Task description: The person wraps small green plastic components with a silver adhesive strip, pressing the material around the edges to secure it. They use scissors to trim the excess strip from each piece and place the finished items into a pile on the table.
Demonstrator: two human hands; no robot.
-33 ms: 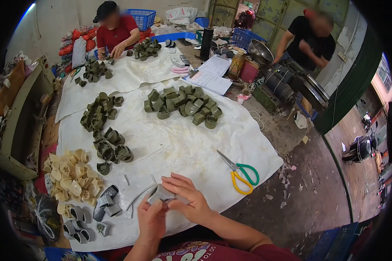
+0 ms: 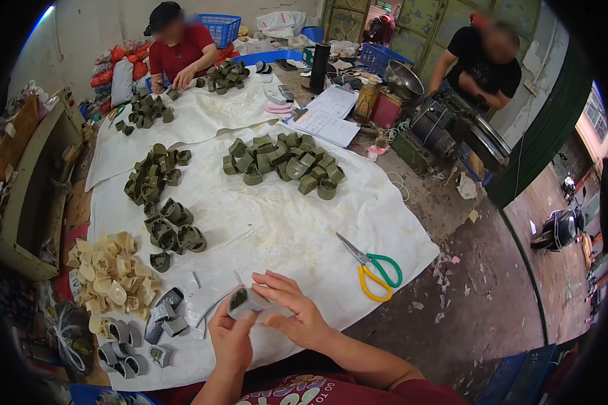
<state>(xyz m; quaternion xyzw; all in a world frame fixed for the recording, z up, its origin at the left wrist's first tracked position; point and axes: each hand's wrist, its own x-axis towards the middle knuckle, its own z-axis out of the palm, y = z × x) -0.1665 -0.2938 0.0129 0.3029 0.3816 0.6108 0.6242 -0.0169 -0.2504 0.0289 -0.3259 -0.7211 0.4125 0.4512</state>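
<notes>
Near the front edge of the table, my left hand [image 2: 231, 334] grips a small grey-covered piece [image 2: 248, 302], hollow and shaped like a shoe heel, with a dark green inside showing at its open end. My right hand [image 2: 294, 307] holds the same piece from the other side, its fingers laid along the far face and the thumb close to a pale grey flap. Just left of my hands lie clear film and a grey strip [image 2: 203, 317], then dark and grey strips [image 2: 163, 316]. Several grey-covered pieces [image 2: 121, 358] stand at the near left corner.
Beige heel-shaped pieces [image 2: 111, 273] are heaped at the left. Green curved pieces [image 2: 284, 162] form piles farther off. Scissors [image 2: 368, 266] with yellow and green handles lie to the right. Across the table works a person in red [image 2: 182, 54]; another in black stands by a machine [image 2: 436, 128].
The grey piece has turned in my hands, so its open end with the green inside now faces up toward me. My left thumb has shifted down along it.
</notes>
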